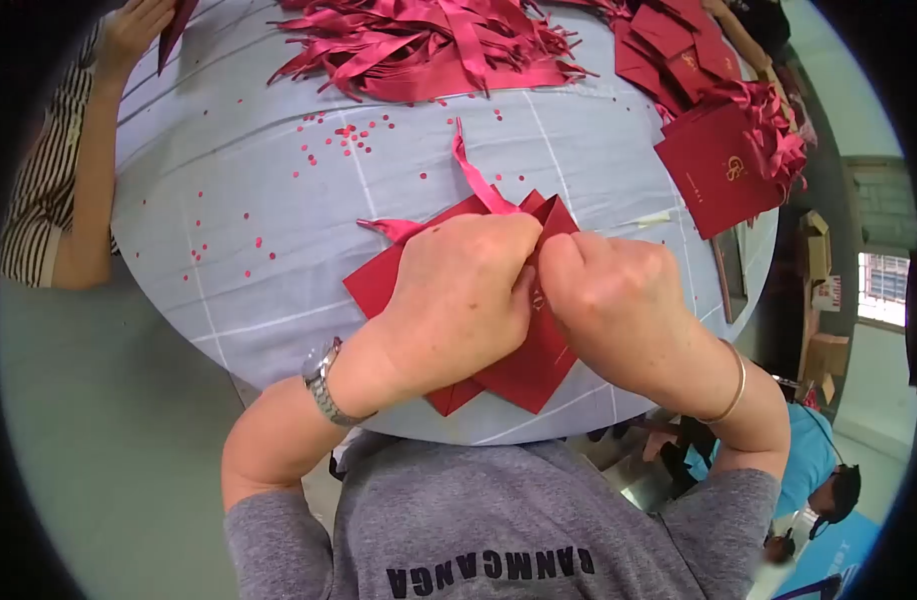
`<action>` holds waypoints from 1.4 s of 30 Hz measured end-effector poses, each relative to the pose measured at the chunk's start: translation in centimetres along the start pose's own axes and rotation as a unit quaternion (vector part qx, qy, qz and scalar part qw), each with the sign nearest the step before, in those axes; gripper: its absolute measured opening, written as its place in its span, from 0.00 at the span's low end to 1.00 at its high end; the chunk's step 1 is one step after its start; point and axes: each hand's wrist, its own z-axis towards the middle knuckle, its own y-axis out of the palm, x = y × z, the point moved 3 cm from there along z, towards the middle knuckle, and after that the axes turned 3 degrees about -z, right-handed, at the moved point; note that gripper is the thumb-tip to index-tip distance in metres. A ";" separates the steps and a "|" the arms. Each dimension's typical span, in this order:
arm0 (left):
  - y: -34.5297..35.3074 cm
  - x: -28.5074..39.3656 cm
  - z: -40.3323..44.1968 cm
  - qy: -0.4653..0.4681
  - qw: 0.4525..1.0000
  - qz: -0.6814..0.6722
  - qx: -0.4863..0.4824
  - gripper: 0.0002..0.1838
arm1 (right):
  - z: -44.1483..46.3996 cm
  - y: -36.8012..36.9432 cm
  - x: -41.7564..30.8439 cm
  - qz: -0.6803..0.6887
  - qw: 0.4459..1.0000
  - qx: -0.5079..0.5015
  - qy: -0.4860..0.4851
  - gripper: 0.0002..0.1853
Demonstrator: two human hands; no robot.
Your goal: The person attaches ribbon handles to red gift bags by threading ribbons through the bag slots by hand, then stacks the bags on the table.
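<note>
Two or more small red paper bags [541, 372] lie overlapping on the table before me. My left hand [457, 290], wearing a metal watch, is closed at the upper edge of the top bag. My right hand [619, 305] is closed on that bag's edge just to the right, thumb close to my left fingers. The bag's mouth shows slightly parted beyond the hands. A pink-red ribbon [471, 170] sticks out past my left hand, and another ribbon end [387, 228] lies to its left. My fingertips are hidden.
A heap of red ribbons [429, 50] covers the far side of the pale checked tablecloth [279, 335]. Red bags with ribbon handles [714, 170] are piled at the right. Red paper dots [349, 135] lie scattered. A striped-sleeved person's arm [84, 200] is at the left; others are at the right.
</note>
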 end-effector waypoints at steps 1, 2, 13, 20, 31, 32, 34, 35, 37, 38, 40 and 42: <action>-0.2 -0.1 0.1 -0.021 1.000 0.010 -0.014 0.05 | -0.1 0.1 -0.3 -0.050 0.998 -0.001 -0.035 0.08; -0.3 -0.2 0.2 -0.042 0.999 0.019 -0.029 0.08 | -0.3 0.2 -0.5 -0.100 0.993 -0.002 -0.069 0.09; 1.1 0.5 -0.3 0.028 0.997 0.058 -0.032 0.07 | -1.0 0.8 1.2 0.100 0.992 0.013 0.078 0.07; 0.7 -0.2 0.1 -0.014 0.999 -0.006 -0.050 0.08 | -0.1 1.5 1.4 0.062 0.997 0.007 0.054 0.04; -1.0 -2.4 1.7 -0.192 0.913 -0.286 -0.220 0.12 | -2.8 3.0 3.0 0.290 0.943 0.079 0.141 0.08; -0.9 -2.4 1.6 -0.229 0.888 -0.322 -0.237 0.12 | -3.2 3.0 3.1 0.350 0.920 0.035 0.175 0.08; -0.1 -2.8 1.3 -0.266 0.859 -0.354 -0.256 0.12 | -4.0 3.5 4.1 0.474 0.849 0.014 0.232 0.08; 0.6 -3.4 1.2 -0.192 0.892 -0.354 -0.207 0.11 | -4.5 4.0 4.7 0.584 0.760 -0.011 0.283 0.09; 0.9 -2.9 1.3 -0.116 0.915 -0.350 -0.161 0.10 | -5.1 4.7 5.7 0.600 0.760 -0.007 0.250 0.12; 0.7 -2.7 1.3 -0.095 0.957 -0.231 -0.146 0.10 | -5.5 5.4 6.0 0.633 0.730 -0.014 0.258 0.12; 0.6 -2.4 1.3 -0.074 0.983 -0.107 -0.129 0.11 | -6.0 6.7 6.3 0.668 0.696 -0.021 0.264 0.12; 0.5 -2.1 1.3 -0.011 0.997 -0.029 -0.073 0.09 | -6.1 7.5 6.2 0.689 0.679 0.001 0.253 0.13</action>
